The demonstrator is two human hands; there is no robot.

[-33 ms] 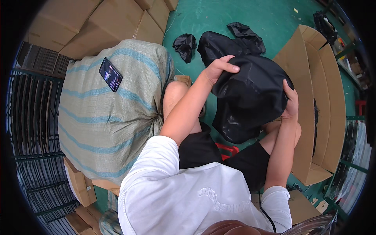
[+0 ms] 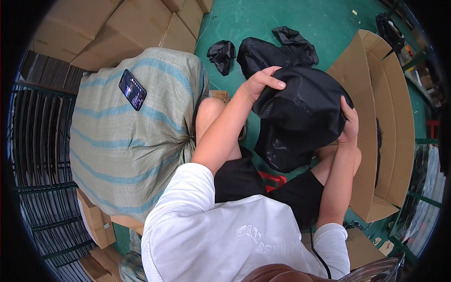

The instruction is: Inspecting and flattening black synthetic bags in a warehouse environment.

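A limp piece of black fabric [image 2: 300, 117], rounded at the top and partly shiny, is stretched between my two hands above my lap. My left hand [image 2: 263, 83] grips its upper left edge, thumb on top and the other fingers hidden beneath. At the right edge my right hand [image 2: 348, 123] holds it the same way, with the thumb showing on the cloth. Behind it on the floor lies a bigger heap of similar black fabric [image 2: 263, 54]. A small crumpled black piece [image 2: 221, 56] sits left of that heap, another black piece [image 2: 297, 43] right of it.
To the left bulges a striped woven sack [image 2: 127, 127] with a phone [image 2: 132, 89] on top. An open cardboard box [image 2: 394, 131] stands at the right, with something dark inside. Stacked cartons [image 2: 122, 33] rise behind the sack. Racks of dark sheets [image 2: 40, 131] line the far left.
My left hand and the upper left part of the black fabric have shifted very slightly left and downward. Nothing else has visibly moved.
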